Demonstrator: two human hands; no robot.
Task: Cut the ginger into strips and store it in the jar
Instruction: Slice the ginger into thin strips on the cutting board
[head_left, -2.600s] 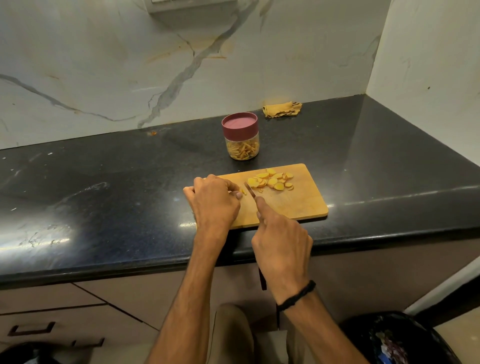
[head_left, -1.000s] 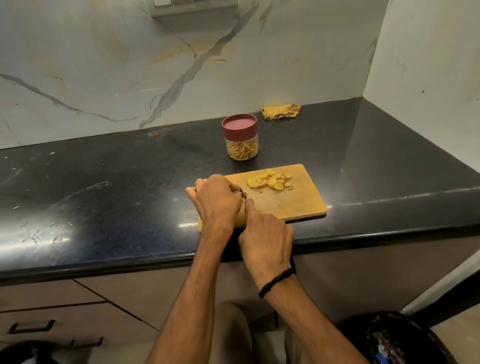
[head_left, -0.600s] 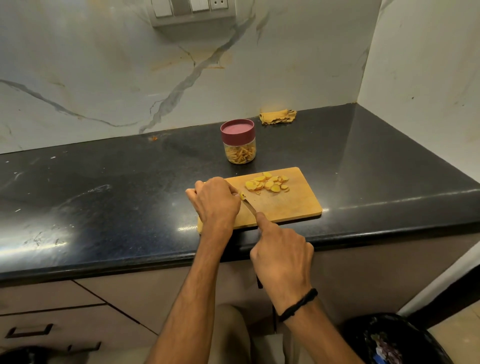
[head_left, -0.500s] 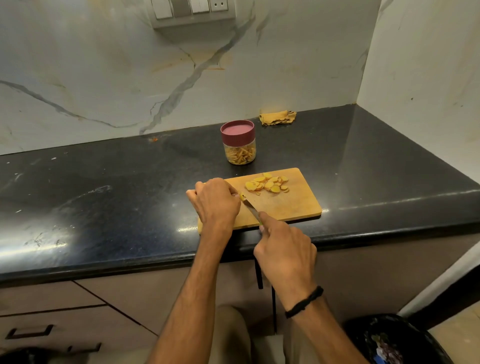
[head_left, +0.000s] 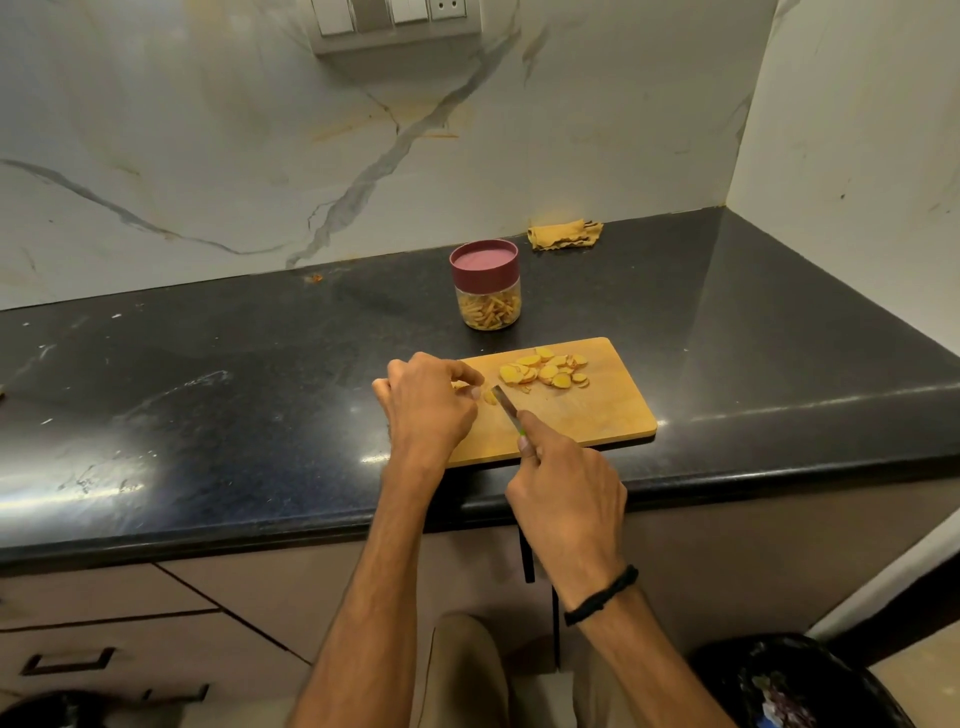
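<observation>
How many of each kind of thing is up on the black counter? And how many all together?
Jar: 1
Cutting board: 1
Knife: 1, gripped by the right hand
Yellow cloth: 1
Pile of ginger slices: 1 (too crowded to count singly)
Ginger piece: 1, held by the left hand
Total: 6

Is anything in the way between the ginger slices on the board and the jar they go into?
Yes: the maroon lid sits on the jar, closing its mouth. The jar stands just behind the far edge of the cutting board, and nothing visible lies on the counter between it and the ginger slices.
</observation>
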